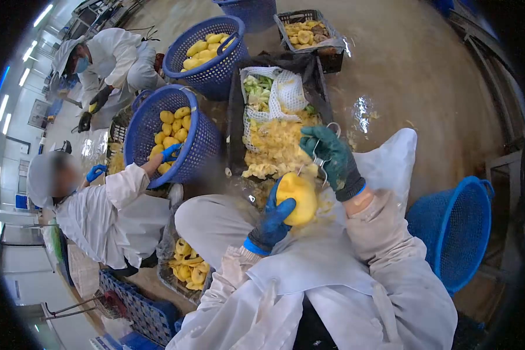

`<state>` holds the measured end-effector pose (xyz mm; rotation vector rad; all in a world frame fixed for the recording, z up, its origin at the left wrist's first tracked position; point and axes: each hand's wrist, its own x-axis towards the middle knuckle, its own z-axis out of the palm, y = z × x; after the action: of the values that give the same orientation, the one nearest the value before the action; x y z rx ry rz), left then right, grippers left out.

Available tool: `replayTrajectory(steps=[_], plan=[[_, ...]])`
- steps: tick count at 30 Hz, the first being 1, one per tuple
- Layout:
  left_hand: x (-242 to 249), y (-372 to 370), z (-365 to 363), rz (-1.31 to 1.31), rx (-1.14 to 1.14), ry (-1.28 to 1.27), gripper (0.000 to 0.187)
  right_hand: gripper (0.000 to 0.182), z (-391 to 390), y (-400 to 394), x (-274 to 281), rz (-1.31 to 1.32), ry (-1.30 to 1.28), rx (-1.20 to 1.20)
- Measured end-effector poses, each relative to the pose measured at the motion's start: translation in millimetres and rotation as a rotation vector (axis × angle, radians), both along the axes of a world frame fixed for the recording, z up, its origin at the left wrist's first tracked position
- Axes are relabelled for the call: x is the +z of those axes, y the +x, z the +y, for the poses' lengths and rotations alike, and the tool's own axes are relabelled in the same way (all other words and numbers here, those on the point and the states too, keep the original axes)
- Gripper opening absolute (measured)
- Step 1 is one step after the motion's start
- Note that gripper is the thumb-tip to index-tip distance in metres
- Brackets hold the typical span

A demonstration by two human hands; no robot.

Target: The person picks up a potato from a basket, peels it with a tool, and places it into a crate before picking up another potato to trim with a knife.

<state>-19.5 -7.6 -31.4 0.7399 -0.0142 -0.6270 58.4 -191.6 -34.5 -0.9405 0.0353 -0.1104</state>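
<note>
Mango (299, 199) (peeled, name judged from colour and shape) was cradled in your left hand (272, 220), its dark blue digits curled around the side and across the front. Your right hand (331, 157), in a green glove, had its fingers drawn in narrow on a bent wire tool (319, 162), whose lower end was at the fruit; exact contact could not be told. The left grip seemed meant to steady the fruit while the right kept the wire free to move. Both hands were above your white apron (321, 280), close to the near end of a dark lined crate (235, 143), probably so that loose bits could drop there or on the cloth. The crate held yellow pulp scraps (274, 137), green trimmings (256, 90) and white foam netting (289, 92); the netting covered part of the far contents. To your left, a purple-blue basket (204, 146) held yellow fruit, with a co-worker's gloved hand (170, 153) reaching in; that basket and your raised knee (210, 219) crowded the left side. A crate of yellow pieces (189, 271) sat beyond your thigh. Farther off were a second fruit basket (224, 76) and another co-worker (114, 58). On your right, a bright blue basket (429, 224) leaned near your forearm, its contents not readable.
</note>
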Motion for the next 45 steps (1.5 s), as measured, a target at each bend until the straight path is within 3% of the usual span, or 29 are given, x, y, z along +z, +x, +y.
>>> replayTrajectory(steps=[1,4,6,8,9,12,13,15,16,17,20,21,22,24,25,28,29,32,34,35,36,37,38,40,41,44,45], plan=[[-1,0,1,-0.008,-0.009,0.049,0.064,0.038,7,-3,6,0.038,0.041,0.074],[1,-4,5,-0.066,-0.059,0.167,0.067,0.035,14,-21,17,-0.249,-0.567,0.269],[-3,-8,6,-0.096,-0.069,0.205,0.069,0.031,-2,-4,-14,-0.218,-0.593,0.144],[-12,-8,8,-0.116,-0.047,0.214,0.07,0.029,-18,19,-51,0.032,-0.359,-0.079],[-10,-4,9,-0.135,-0.05,0.262,0.071,0.025,-30,25,-67,0.093,0.237,0.033],[-1,-7,2,-0.177,-0.061,0.373,0.073,0.02,5,-8,-23,-0.356,-0.845,-0.065],[4,-8,-1,-0.214,-0.08,0.404,0.075,0.017,9,-18,14,0.076,-0.247,0.272],[-5,-10,1,-0.29,-0.084,0.478,0.078,0.013,-27,8,-32,-0.016,-0.487,0.003],[-1,-6,2,-0.289,-0.083,0.49,0.078,0.012,-31,22,-24,-0.074,-0.603,-0.13],[5,-2,0,-0.284,-0.081,0.499,0.078,0.012,-30,22,-20,0.202,0.105,-0.001],[6,-5,-5,-0.327,-0.057,0.563,0.079,0.014,9,-15,8,-0.071,-0.39,0.232],[13,-6,-7,-0.28,-0.081,0.558,0.08,0.014,8,-7,-38,-0.308,-0.762,0.035],[17,-9,-8,-0.23,-0.106,0.554,0.081,0.015,-1,-4,-39,-0.139,-0.578,-0.035],[-4,-9,-3,-0.482,-0.055,0.739,0.083,0.019,-15,14,-31,0.167,-0.201,-0.164],[-12,-8,-1,-0.604,-0.034,0.828,0.084,0.021,-13,10,-22,0.149,-0.177,-0.153],[5,-4,-8,-0.478,-0.03,0.743,0.085,0.021,22,-18,-1,0.255,-0.085,0.165],[-4,-6,-9,-0.514,0.028,0.712,0.083,0.013,1,1,-66,-0.095,-0.61,0.009],[6,-9,-1,-0.25,-0.05,0.521,0.082,0.022,-40,20,-59,0.303,-0.023,-0.134],[6,-11,-2,-0.085,-0.043,0.308,0.08,0.028,-29,-1,-51,0.006,0.472,0.296],[9,-8,-2,-0.043,-0.066,0.224,0.079,0.027,-4,-16,-34,-0.004,0.117,0.192],[12,-5,-1,-0.001,-0.092,0.146,0.079,0.026,-6,-15,-30,0.051,0.089,0.162],[15,-2,-1,-0.167,-0.126,0.216,0.078,0.024,-8,-14,-27,0.108,0.062,0.133],[11,-5,0,-0.145,-0.098,0.223,0.077,0.022,-10,-13,-23,0.165,0.037,0.106],[5,-9,2,-0.117,-0.035,0.242,0.076,0.019,-28,5,-42,0.111,0.101,0.02],[6,-6,3,-0.098,-0.063,0.223,0.075,0.018,-26,3,-44,0.136,0.427,0.097],[11,-8,3,-0.027,-0.11,0.188,0.073,0.016,-10,-10,-44,0.032,-0.132,0.118],[8,-11,4,-0.012,-0.108,0.199,0.072,0.016,-15,-7,-46,0.035,-0.143,0.104]])
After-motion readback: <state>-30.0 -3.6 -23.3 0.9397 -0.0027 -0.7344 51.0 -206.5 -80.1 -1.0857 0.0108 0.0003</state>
